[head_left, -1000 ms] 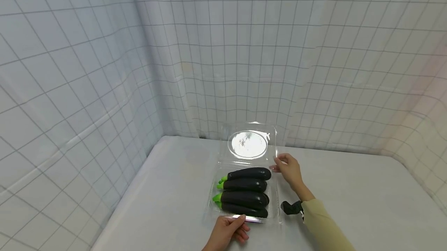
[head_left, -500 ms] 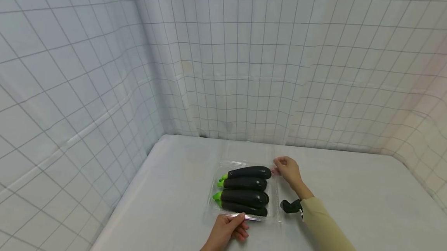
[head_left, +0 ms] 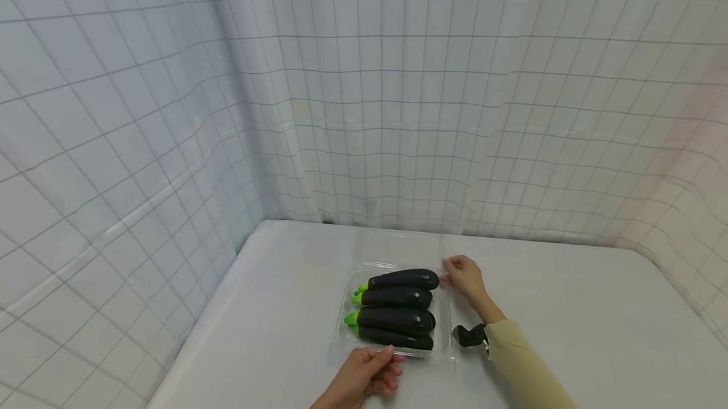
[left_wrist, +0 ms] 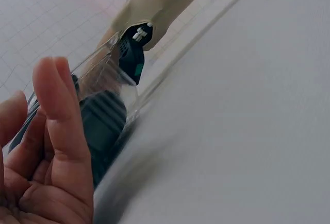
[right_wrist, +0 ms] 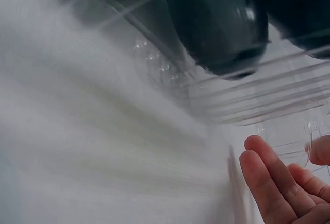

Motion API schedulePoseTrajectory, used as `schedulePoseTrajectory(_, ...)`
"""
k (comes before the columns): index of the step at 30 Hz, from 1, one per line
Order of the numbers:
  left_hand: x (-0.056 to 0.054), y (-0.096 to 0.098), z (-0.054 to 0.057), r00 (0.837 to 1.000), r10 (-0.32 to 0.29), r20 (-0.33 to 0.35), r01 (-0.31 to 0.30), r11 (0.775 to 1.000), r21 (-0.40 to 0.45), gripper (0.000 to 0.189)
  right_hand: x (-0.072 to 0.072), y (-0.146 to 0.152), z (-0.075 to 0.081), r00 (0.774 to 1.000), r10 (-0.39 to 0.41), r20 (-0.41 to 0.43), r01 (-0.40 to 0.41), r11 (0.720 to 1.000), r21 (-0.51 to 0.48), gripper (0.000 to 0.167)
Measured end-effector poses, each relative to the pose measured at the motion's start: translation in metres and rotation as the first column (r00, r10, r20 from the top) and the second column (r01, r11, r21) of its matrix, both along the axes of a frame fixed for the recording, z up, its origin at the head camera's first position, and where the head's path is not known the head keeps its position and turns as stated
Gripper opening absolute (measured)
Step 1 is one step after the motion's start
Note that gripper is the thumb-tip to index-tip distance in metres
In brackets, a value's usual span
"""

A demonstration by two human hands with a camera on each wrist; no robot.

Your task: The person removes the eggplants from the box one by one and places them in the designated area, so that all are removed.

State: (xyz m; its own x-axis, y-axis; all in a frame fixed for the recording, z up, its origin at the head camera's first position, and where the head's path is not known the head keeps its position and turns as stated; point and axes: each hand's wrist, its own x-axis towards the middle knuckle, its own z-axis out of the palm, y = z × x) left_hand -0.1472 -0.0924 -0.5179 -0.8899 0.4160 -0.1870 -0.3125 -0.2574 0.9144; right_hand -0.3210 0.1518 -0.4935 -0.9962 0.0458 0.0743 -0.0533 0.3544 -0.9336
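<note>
Several dark eggplants (head_left: 396,319) with green stems lie side by side in a clear plastic clamshell box (head_left: 445,333) on the white table. Its clear lid (head_left: 398,246) is swung back behind the tray, away from the person. My left hand (head_left: 366,374) pinches the box's front rim, thumb on top and fingers below. At the back right corner, my right hand (head_left: 467,279) pinches the lid's side edge near the hinge. The right wrist view has the right fingers (right_wrist: 270,180) below that clear edge, with eggplant ends behind the ribbed plastic wall.
A black wrist camera (head_left: 471,335) sits beside the right forearm, just right of the box. White gridded curtains (head_left: 398,112) rise along the table's back and left side. The white table (head_left: 569,308) extends to the right.
The lid, tilted up with a bright oval glare a second ago, has swung back and down to lie flatter. The right hand dropped slightly with it; the left hand stays at the front rim.
</note>
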Motion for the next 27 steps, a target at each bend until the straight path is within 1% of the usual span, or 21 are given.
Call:
schedulePoseTrajectory(2,-0.002,-0.008,0.002,0.998,-0.06,-0.005,0.06,0.998,-0.012,0.045,0.0,-0.002,0.0,1.0,-0.001,-0.003,0.001,1.0,-0.017,0.028)
schedulePoseTrajectory(4,-0.004,-0.017,0.004,0.993,-0.115,-0.018,0.115,0.993,-0.032,0.045,0.002,-0.002,0.0,1.0,-0.007,-0.007,0.007,1.0,-0.014,0.028)
schedulePoseTrajectory(8,-0.009,-0.039,0.006,0.972,-0.231,-0.033,0.229,0.971,-0.074,0.043,0.004,-0.003,-0.001,1.0,-0.018,-0.012,0.018,0.999,-0.046,0.028)
schedulePoseTrajectory(11,-0.012,-0.057,0.009,0.96,-0.278,-0.031,0.273,0.954,-0.122,0.043,0.005,-0.004,-0.002,0.999,-0.036,-0.027,0.036,0.999,-0.025,0.029)
schedulePoseTrajectory(13,-0.013,-0.067,0.012,0.959,-0.283,-0.023,0.275,0.947,-0.163,0.045,0.006,-0.005,-0.003,0.998,-0.045,-0.031,0.045,0.999,-0.02,0.029)
schedulePoseTrajectory(15,-0.013,-0.077,0.015,0.964,-0.264,-0.028,0.251,0.943,-0.216,0.048,0.006,-0.005,-0.005,0.998,-0.045,-0.038,0.045,0.999,-0.015,0.029)
schedulePoseTrajectory(17,-0.014,-0.084,0.018,0.975,-0.22,-0.026,0.206,0.945,-0.255,0.05,0.006,-0.005,-0.005,0.998,-0.048,-0.046,0.048,0.999,-0.001,0.028)
schedulePoseTrajectory(19,-0.015,-0.09,0.019,0.988,-0.152,-0.029,0.137,0.948,-0.288,0.051,0.006,-0.005,-0.004,0.997,-0.052,-0.054,0.053,0.998,0.018,0.028)
schedulePoseTrajectory(21,-0.017,-0.093,0.02,0.997,-0.067,-0.04,0.052,0.951,-0.306,0.05,0.007,-0.005,-0.004,0.996,-0.058,-0.07,0.062,0.996,0.058,0.029)
schedulePoseTrajectory(22,-0.018,-0.094,0.02,0.999,-0.026,-0.046,0.011,0.952,-0.307,0.049,0.007,-0.005,-0.003,0.995,-0.061,-0.074,0.067,0.995,0.073,0.029)
schedulePoseTrajectory(24,-0.019,-0.094,0.019,0.997,0.046,-0.067,-0.064,0.949,-0.307,0.048,0.007,-0.004,-0.003,0.995,-0.061,-0.08,0.069,0.993,0.094,0.03)
schedulePoseTrajectory(27,-0.02,-0.092,0.018,0.988,0.112,-0.102,-0.138,0.945,-0.297,0.046,0.007,-0.003,-0.002,0.996,-0.053,-0.069,0.058,0.996,0.07,0.031)
